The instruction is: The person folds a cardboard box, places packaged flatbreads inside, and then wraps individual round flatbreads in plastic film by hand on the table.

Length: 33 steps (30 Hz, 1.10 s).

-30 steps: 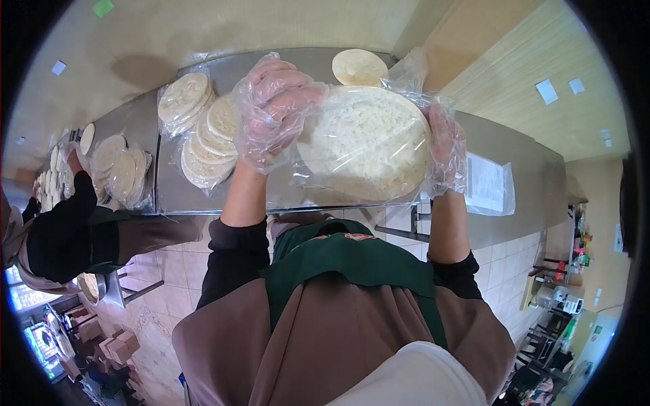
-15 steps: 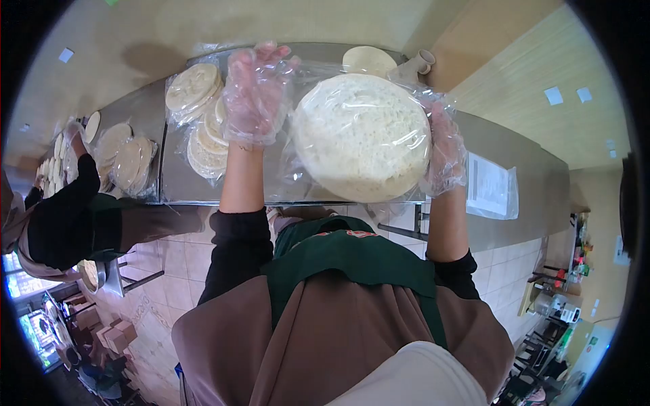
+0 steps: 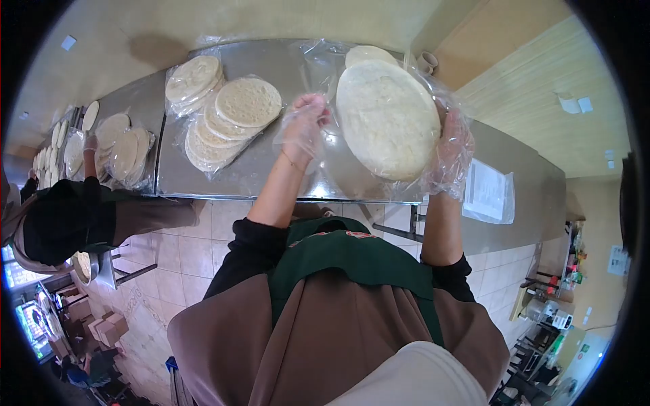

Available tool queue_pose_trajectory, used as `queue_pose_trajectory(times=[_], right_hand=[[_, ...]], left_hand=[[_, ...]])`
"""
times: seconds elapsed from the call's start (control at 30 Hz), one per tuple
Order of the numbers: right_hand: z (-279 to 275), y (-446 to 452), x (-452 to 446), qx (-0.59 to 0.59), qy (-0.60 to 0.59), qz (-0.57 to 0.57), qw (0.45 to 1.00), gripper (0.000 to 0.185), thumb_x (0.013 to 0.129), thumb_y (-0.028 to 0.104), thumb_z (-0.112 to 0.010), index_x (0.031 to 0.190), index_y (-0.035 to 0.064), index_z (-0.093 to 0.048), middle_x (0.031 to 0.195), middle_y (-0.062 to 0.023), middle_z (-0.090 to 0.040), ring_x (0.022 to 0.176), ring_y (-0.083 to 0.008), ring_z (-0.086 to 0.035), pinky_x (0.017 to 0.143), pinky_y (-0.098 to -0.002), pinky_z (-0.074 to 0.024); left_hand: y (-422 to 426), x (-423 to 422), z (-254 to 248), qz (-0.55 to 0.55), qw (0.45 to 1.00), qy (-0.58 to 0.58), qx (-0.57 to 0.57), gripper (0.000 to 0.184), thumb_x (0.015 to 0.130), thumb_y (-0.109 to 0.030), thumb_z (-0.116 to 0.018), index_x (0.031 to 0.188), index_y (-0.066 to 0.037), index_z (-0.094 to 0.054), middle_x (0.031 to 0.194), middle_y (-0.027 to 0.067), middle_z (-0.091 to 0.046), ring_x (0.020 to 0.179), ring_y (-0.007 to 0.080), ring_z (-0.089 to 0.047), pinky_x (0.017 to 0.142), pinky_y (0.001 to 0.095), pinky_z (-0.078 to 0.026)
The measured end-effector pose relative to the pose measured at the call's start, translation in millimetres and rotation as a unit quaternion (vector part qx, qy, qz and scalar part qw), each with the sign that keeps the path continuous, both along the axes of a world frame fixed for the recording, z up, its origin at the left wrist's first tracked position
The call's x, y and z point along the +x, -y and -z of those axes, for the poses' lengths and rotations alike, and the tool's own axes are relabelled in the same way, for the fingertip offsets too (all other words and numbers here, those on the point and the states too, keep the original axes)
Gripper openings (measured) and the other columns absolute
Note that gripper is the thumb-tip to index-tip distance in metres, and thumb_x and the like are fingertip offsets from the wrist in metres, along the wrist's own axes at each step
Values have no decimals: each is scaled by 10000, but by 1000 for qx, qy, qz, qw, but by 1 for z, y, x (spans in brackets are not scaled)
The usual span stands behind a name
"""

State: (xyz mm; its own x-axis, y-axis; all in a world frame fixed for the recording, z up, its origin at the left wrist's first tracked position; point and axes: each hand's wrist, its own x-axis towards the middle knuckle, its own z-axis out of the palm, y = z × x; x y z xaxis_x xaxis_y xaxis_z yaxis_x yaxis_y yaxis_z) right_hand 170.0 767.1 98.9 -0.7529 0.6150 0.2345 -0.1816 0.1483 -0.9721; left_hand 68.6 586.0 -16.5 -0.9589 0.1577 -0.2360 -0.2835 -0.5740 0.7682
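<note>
My right hand (image 3: 452, 145), in a clear plastic glove, grips the right side of a clear bag around a large, pale, round flatbread (image 3: 388, 120). The bread is held up and tilted above the steel table. To its left is my gloved left hand (image 3: 307, 125), fingers curled together; whether a bit of bag film is between them I cannot make out. Another round flatbread (image 3: 369, 54) shows partly behind the held one. A bagged fan of flatbreads (image 3: 233, 122) lies left of my left hand, beside another bagged stack (image 3: 194, 80).
The steel table (image 3: 298, 176) runs along the wall. A white cup (image 3: 427, 62) is at the back right, and a paper in a plastic sleeve (image 3: 487, 193) lies on the right. A co-worker (image 3: 64, 220) stands at the left among more flatbreads (image 3: 128, 155).
My left hand has moved right and down, its spread fingers now curled. The bagged flatbread has shifted right and turned more on edge. The fanned stack is now uncovered to view.
</note>
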Motion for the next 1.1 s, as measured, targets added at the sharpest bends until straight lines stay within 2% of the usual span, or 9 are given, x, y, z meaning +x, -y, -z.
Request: queue_pose_trajectory(times=[0.1,0.2,0.27,0.37,0.5,0.57,0.67,0.9,1.1], right_hand=[[-15,-4,6,-41,22,-27,999,470,942,374,-413,1058,-33,-616,1003,-118,-634,903,-170,-583,794,-292,-460],[-29,-10,17,92,93,-23,991,475,944,367,-409,1079,-46,-602,1004,-130,-634,919,-180,-582,810,-297,-457],[-27,-8,19,33,77,-41,996,480,947,368,-394,1084,-42,-601,1012,-136,-634,926,-189,-584,818,-305,-454],[-28,-2,22,-8,71,-59,996,484,952,370,-363,1086,-26,-607,1021,-143,-636,934,-204,-588,833,-318,-448],[-38,-6,25,134,123,-33,983,495,957,381,-331,1072,-2,-622,1006,-150,-644,933,-216,-597,837,-323,-446],[-39,-11,26,148,119,-30,981,491,958,378,-334,1068,-3,-624,996,-149,-647,932,-212,-599,833,-320,-448],[-44,-13,27,182,122,-31,975,490,960,373,-335,1057,-9,-626,986,-145,-651,931,-207,-601,830,-315,-451],[-38,-17,28,155,94,-40,983,506,959,370,-354,1046,-53,-616,996,-152,-644,931,-208,-596,837,-315,-453],[-44,-15,29,114,91,-17,989,474,934,381,-399,1009,-8,-660,963,-123,-659,878,-187,-593,814,-315,-438]], left_hand=[[17,-8,-8,-10,994,-27,107,128,843,-123,-607,941,-75,-540,765,6,-558,605,88,-516,536,212,-430],[38,-36,-3,-11,996,-54,-68,61,846,-109,-592,901,-102,-564,744,12,-562,602,121,-521,546,244,-437],[45,-51,0,-26,931,-299,-208,12,841,-107,-599,845,-103,-588,741,19,-573,604,139,-518,558,262,-435],[42,-52,-1,-105,806,-352,-464,40,838,-107,-609,843,-69,-601,758,21,-586,627,123,-510,581,265,-435],[35,-40,-7,-172,789,-268,-526,109,843,-125,-614,844,-18,-598,783,23,-604,661,130,-530,609,272,-448],[31,-17,-20,-180,907,-232,-302,150,854,-152,-611,908,-12,-613,835,34,-623,683,157,-547,646,279,-458],[16,-2,-30,-78,957,-222,-170,284,893,-272,-553,1033,-31,-607,910,44,-633,785,165,-556,723,295,-447],[6,-15,-19,126,979,-160,-6,459,904,-397,-433,1199,-59,-526,981,49,-630,972,154,-507,814,321,-399],[18,-30,2,318,938,-125,65,444,869,-350,-495,1215,-73,-511,918,46,-610,763,153,-555,776,322,-440]])
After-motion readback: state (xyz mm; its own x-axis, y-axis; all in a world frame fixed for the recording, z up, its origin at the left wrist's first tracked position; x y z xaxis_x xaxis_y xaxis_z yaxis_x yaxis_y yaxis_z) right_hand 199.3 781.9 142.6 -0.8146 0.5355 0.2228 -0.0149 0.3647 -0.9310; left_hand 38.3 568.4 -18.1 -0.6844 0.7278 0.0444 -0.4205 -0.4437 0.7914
